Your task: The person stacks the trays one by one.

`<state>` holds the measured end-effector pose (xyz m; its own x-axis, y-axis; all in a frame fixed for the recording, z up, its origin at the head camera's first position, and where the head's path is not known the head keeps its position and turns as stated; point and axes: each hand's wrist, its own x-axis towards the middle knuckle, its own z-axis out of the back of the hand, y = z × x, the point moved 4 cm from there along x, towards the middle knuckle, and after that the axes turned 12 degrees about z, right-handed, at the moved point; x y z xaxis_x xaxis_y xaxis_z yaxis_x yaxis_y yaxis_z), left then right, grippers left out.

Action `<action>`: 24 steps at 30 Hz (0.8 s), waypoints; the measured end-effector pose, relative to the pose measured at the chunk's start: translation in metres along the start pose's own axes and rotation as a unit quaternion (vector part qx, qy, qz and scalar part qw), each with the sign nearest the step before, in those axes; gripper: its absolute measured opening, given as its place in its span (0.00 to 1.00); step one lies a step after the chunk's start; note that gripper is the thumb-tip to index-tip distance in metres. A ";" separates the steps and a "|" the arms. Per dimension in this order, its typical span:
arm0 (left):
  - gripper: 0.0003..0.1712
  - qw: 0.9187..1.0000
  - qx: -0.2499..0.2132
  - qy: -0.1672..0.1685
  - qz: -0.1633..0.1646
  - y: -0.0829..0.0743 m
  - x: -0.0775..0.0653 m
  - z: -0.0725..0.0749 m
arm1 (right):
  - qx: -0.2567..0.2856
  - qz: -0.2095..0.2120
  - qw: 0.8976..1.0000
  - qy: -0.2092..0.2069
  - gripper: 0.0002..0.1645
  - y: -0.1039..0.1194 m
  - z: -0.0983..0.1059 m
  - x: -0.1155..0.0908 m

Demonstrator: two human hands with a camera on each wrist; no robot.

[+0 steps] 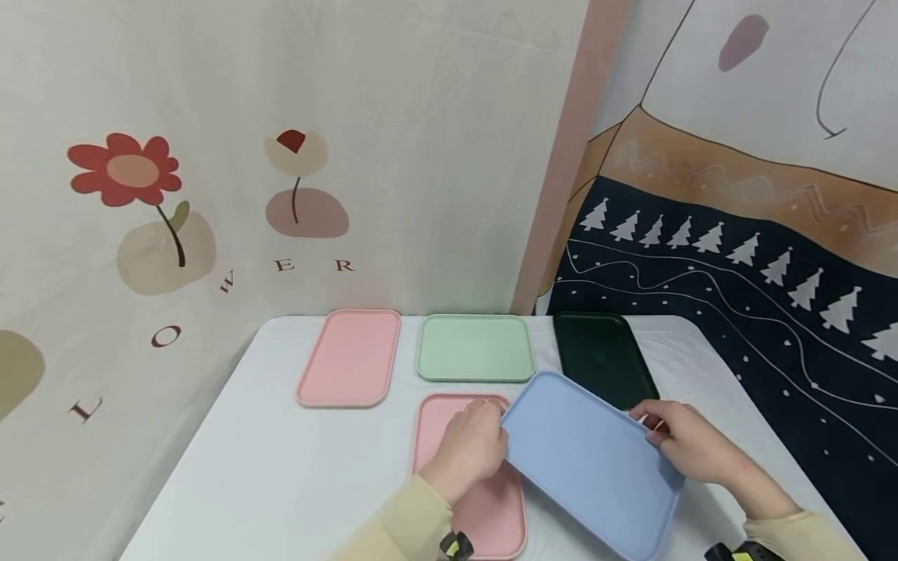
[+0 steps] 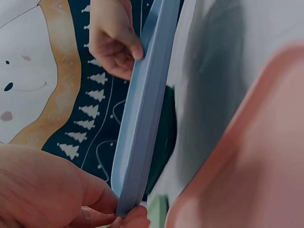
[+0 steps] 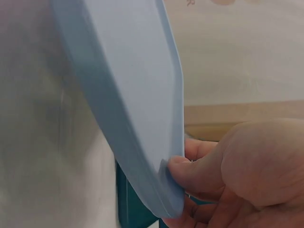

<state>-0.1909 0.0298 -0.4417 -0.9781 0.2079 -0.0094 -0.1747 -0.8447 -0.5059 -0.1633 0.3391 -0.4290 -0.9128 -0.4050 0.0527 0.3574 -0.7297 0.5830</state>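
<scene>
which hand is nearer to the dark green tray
Right. The right hand grips the blue tray close by the near right corner of the dark green tray; the left hand holds the blue tray's opposite side, farther left, above the near pink tray.

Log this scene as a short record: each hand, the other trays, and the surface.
Left hand: pinches the blue tray at its edge
Right hand: grips the blue tray's edge, farther right
Back row, left to right: back pink tray, light green tray, dark green tray
Nearer: front pink tray, partly hidden
Surface: white table
</scene>
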 end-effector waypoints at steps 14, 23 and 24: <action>0.15 0.993 -0.115 0.027 0.013 0.027 0.018 0.035 | 0.032 -0.009 0.999 -0.021 0.18 0.031 -0.012 0.012; 0.20 0.947 -0.307 0.056 0.075 0.060 0.029 0.047 | 0.065 -0.015 0.996 -0.055 0.18 0.047 -0.023 0.023; 0.21 0.938 -0.332 0.056 0.086 0.063 0.029 0.047 | 0.067 -0.015 0.996 -0.061 0.18 0.048 -0.025 0.024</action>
<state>-0.2352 -0.0408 -0.4334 -0.9606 0.1798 -0.2119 0.1295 -0.3849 -0.9138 -0.1628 0.2804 -0.4196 -0.9427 -0.3087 0.1266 0.3076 -0.6575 0.6878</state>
